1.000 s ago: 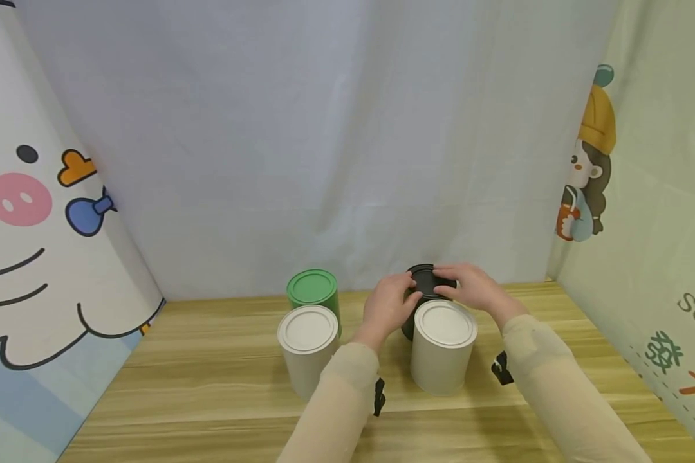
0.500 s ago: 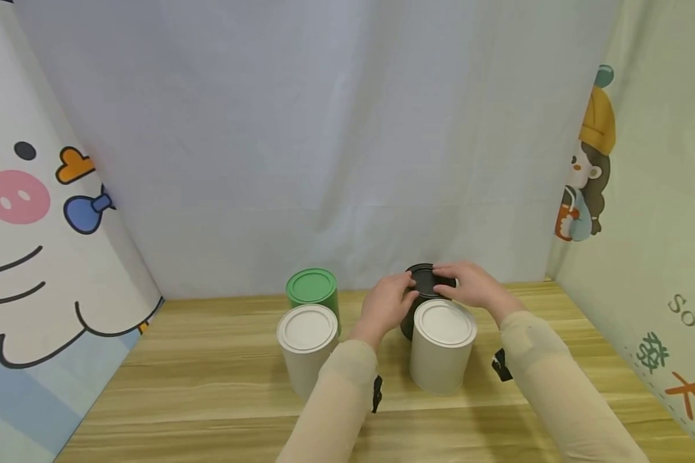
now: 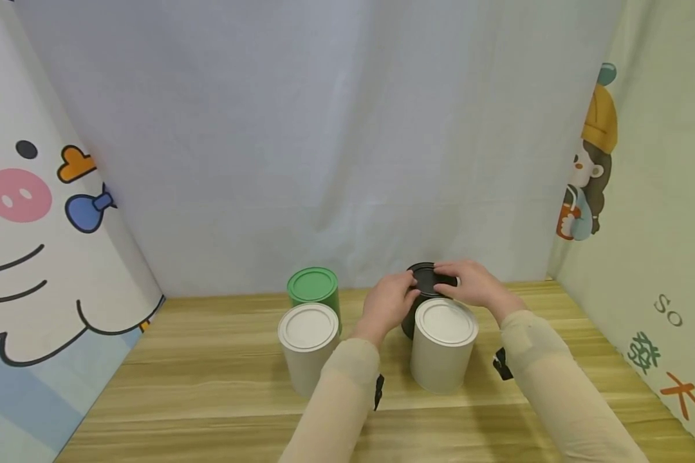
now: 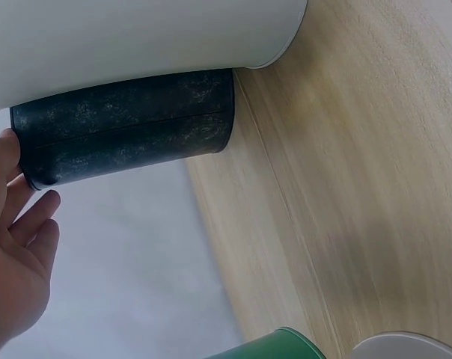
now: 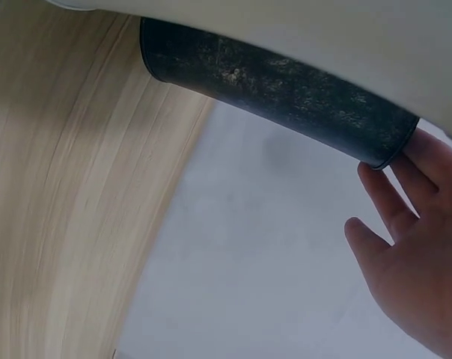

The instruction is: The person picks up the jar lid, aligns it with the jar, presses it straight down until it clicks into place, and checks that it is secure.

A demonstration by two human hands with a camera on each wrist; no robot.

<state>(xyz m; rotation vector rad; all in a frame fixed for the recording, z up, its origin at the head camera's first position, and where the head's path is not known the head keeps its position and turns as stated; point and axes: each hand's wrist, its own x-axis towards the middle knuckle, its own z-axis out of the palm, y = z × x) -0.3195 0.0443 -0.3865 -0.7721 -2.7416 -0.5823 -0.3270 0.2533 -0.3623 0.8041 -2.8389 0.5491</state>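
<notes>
A black can (image 3: 426, 280) with a lid stands upright at the back of the table, partly hidden behind a white can (image 3: 444, 347). My left hand (image 3: 387, 302) touches the black can's left rim with its fingertips. From the other side my right hand (image 3: 476, 284) rests its fingertips and thumb on the lid. In the left wrist view, the lower fingers of the left hand (image 4: 20, 247) hang loosely beside the black can (image 4: 129, 123). The right wrist view has the right hand (image 5: 424, 247) with fairly straight fingers at the end of the black can (image 5: 278, 86).
To the left, a green can (image 3: 314, 287) stands behind a second white can (image 3: 307, 347), which my left forearm partly covers. A pale curtain (image 3: 266, 161) hangs along the back edge of the wooden table (image 3: 208, 373). Printed cloths border both sides.
Both hands stay at the black can, almost unmoved. The cans keep their places; only the head view shifts slightly.
</notes>
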